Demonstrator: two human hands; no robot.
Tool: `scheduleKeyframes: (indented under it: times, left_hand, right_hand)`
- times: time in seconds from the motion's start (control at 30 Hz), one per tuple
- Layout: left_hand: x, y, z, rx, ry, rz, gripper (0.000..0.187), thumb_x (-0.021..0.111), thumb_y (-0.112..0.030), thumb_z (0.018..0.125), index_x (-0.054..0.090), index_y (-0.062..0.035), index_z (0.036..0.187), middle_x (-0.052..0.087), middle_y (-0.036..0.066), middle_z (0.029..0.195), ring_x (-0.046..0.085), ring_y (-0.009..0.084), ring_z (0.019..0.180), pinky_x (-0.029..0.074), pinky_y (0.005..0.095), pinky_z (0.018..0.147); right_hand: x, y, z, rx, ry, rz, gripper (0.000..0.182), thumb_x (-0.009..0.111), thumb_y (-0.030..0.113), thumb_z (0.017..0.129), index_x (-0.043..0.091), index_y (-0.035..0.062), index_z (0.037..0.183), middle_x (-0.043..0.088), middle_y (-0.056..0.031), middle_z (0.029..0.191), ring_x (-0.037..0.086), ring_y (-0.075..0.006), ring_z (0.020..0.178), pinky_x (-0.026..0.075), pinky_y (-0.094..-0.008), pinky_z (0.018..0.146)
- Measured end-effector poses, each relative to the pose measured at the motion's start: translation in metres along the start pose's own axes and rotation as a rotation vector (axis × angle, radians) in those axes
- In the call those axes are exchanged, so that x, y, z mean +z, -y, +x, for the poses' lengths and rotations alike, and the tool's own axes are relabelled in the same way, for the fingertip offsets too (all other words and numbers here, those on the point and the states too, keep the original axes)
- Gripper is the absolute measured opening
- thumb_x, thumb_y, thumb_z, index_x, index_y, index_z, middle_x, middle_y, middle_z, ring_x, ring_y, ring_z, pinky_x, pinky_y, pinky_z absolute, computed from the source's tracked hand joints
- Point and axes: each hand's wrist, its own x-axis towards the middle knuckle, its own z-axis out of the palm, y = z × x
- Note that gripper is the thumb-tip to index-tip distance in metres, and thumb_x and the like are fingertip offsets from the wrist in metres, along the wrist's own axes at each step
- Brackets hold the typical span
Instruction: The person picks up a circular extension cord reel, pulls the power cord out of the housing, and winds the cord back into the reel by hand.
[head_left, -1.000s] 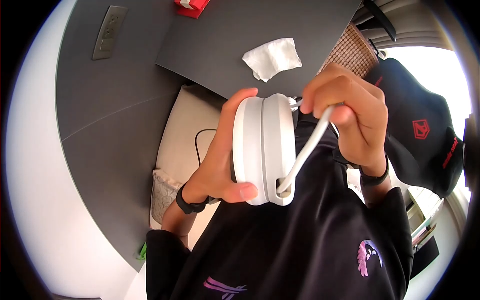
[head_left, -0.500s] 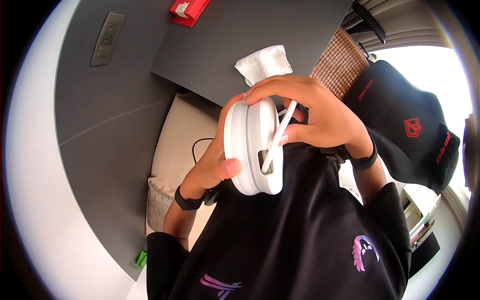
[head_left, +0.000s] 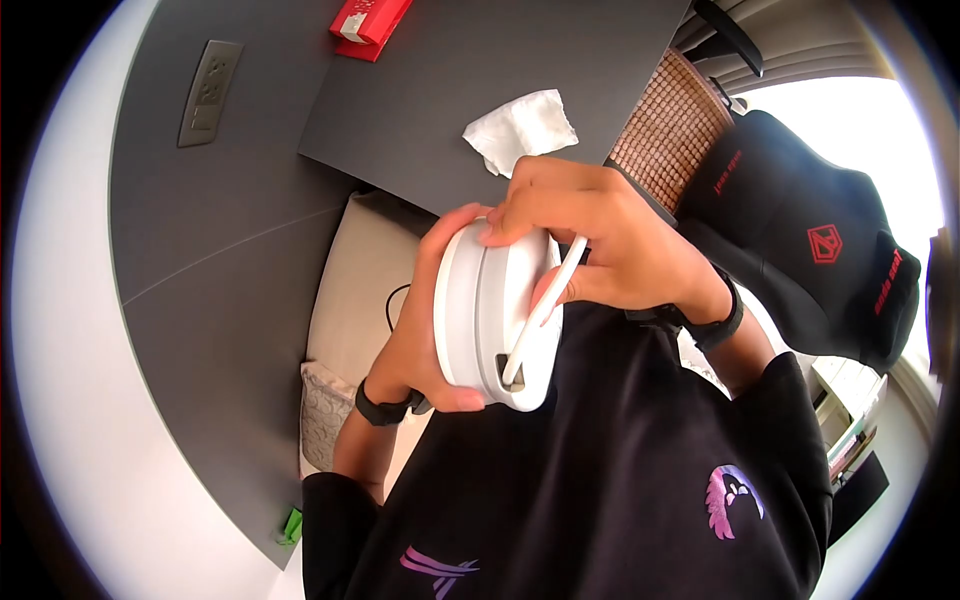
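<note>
A white round device [head_left: 462, 315] with a groove around its side is held on edge in front of my chest. My left hand [head_left: 408, 335] is closed around its left side, thumb at the lower rim and fingers at the top. My right hand [head_left: 630, 240] curls over its right side, with fingertips on the upper rim and the thumb against the flat face. A thin white strip [head_left: 526, 352], a cord or a handle, runs from a dark slot low on the device up past my right thumb to the fingers. Its upper end is hidden by the hand.
A crumpled white tissue [head_left: 520, 128] lies on the dark grey table [head_left: 420, 120] beyond my hands, with a red box [head_left: 370, 25] farther back. At right stands a black chair [head_left: 790, 230]. A wall socket [head_left: 210, 95] is at left, and a beige cushioned seat [head_left: 350, 270] lies below the table.
The device has tilted and moved slightly down and left. My left thumb has slid to its lower rim. My right thumb has moved in behind the white strip, onto the device's face.
</note>
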Motion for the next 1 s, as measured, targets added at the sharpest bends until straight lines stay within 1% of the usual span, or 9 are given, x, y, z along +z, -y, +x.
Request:
scheduleKeyframes:
  times: [0.07, 0.27, 0.33, 0.37, 0.43, 0.57, 0.63, 0.83, 1.0]
  left_hand:
    - [0.002, -0.013, 0.004, -0.149, -0.004, -0.117, 0.131, 0.084, -0.048, 0.052, 0.011, -0.0053, 0.152, 0.036, 0.020, 0.143, 0.043, 0.0330, 0.132, 0.037, 0.0445, 0.108]
    - [-0.002, -0.037, 0.015, -0.440, 0.063, -0.108, 0.118, 0.070, -0.058, 0.065, 0.012, -0.0036, 0.153, 0.032, 0.020, 0.148, 0.037, 0.0324, 0.137, 0.034, 0.0452, 0.110]
    - [-0.001, -0.037, 0.015, -0.459, 0.069, -0.136, 0.122, 0.072, -0.060, 0.065, 0.008, -0.0048, 0.153, 0.027, 0.020, 0.151, 0.034, 0.0328, 0.139, 0.033, 0.0461, 0.110]
    - [0.001, -0.037, 0.014, -0.445, 0.059, -0.173, 0.127, 0.076, -0.060, 0.063, 0.006, -0.0055, 0.154, 0.024, 0.020, 0.152, 0.032, 0.0330, 0.140, 0.032, 0.0465, 0.111]
    - [0.001, -0.029, 0.011, -0.304, 0.077, -0.179, 0.137, 0.083, -0.061, 0.057, 0.002, -0.0069, 0.154, 0.019, 0.020, 0.154, 0.030, 0.0335, 0.142, 0.032, 0.0476, 0.112]
    - [-0.012, 0.008, 0.005, 0.141, 0.238, 0.009, 0.155, 0.097, -0.053, 0.037, 0.004, -0.0081, 0.152, 0.018, 0.019, 0.154, 0.033, 0.0331, 0.140, 0.035, 0.0476, 0.110]
    - [-0.009, 0.019, -0.001, 0.198, 0.161, 0.074, 0.148, 0.096, -0.051, 0.040, 0.009, -0.0075, 0.151, 0.022, 0.019, 0.152, 0.038, 0.0324, 0.136, 0.038, 0.0460, 0.109]
    - [0.000, 0.011, 0.006, 0.114, 0.105, -0.054, 0.124, 0.087, -0.043, 0.049, 0.022, -0.0053, 0.147, 0.039, 0.019, 0.141, 0.052, 0.0296, 0.122, 0.044, 0.0428, 0.102]
    - [0.007, -0.010, 0.008, -0.089, 0.033, -0.142, 0.122, 0.085, -0.046, 0.052, 0.021, -0.0053, 0.148, 0.043, 0.017, 0.136, 0.049, 0.0283, 0.124, 0.042, 0.0410, 0.101]
  right_hand:
    - [-0.002, 0.009, 0.003, -0.018, 0.026, -0.002, 0.044, 0.081, 0.013, 0.064, 0.065, 0.0022, 0.103, 0.061, -0.0132, 0.095, 0.061, -0.0330, 0.087, 0.051, -0.0385, 0.073]
    - [-0.005, 0.005, 0.003, -0.052, 0.065, -0.015, 0.045, 0.079, 0.034, 0.075, 0.064, 0.0004, 0.101, 0.061, -0.0135, 0.092, 0.061, -0.0327, 0.083, 0.049, -0.0379, 0.070]
    - [-0.002, 0.002, 0.000, -0.039, 0.037, 0.000, 0.056, 0.075, 0.048, 0.073, 0.066, 0.0009, 0.101, 0.060, -0.0129, 0.090, 0.059, -0.0297, 0.079, 0.048, -0.0357, 0.067]
    - [-0.001, 0.001, -0.001, -0.034, 0.021, 0.006, 0.062, 0.074, 0.055, 0.072, 0.066, 0.0012, 0.101, 0.059, -0.0125, 0.089, 0.059, -0.0282, 0.078, 0.047, -0.0347, 0.066]
    - [0.000, 0.000, 0.001, -0.061, -0.004, 0.004, 0.060, 0.073, 0.054, 0.072, 0.067, 0.0013, 0.099, 0.059, -0.0117, 0.086, 0.059, -0.0270, 0.075, 0.046, -0.0337, 0.064]
    - [-0.001, -0.002, -0.002, -0.018, -0.055, 0.025, 0.055, 0.073, 0.053, 0.073, 0.070, 0.0016, 0.093, 0.061, -0.0098, 0.081, 0.059, -0.0248, 0.069, 0.046, -0.0324, 0.061]
    - [0.003, -0.005, -0.002, -0.022, -0.093, 0.031, 0.052, 0.073, 0.051, 0.075, 0.071, 0.0017, 0.091, 0.061, -0.0090, 0.078, 0.059, -0.0242, 0.067, 0.046, -0.0320, 0.060]
    - [0.004, 0.000, -0.006, 0.042, -0.141, -0.002, 0.045, 0.070, 0.044, 0.083, 0.071, -0.0001, 0.086, 0.062, -0.0099, 0.073, 0.062, -0.0227, 0.065, 0.047, -0.0295, 0.058]
    - [0.005, 0.006, -0.009, 0.099, -0.178, 0.009, 0.046, 0.065, 0.043, 0.089, 0.070, -0.0023, 0.084, 0.064, -0.0109, 0.075, 0.065, -0.0198, 0.068, 0.050, -0.0270, 0.061]
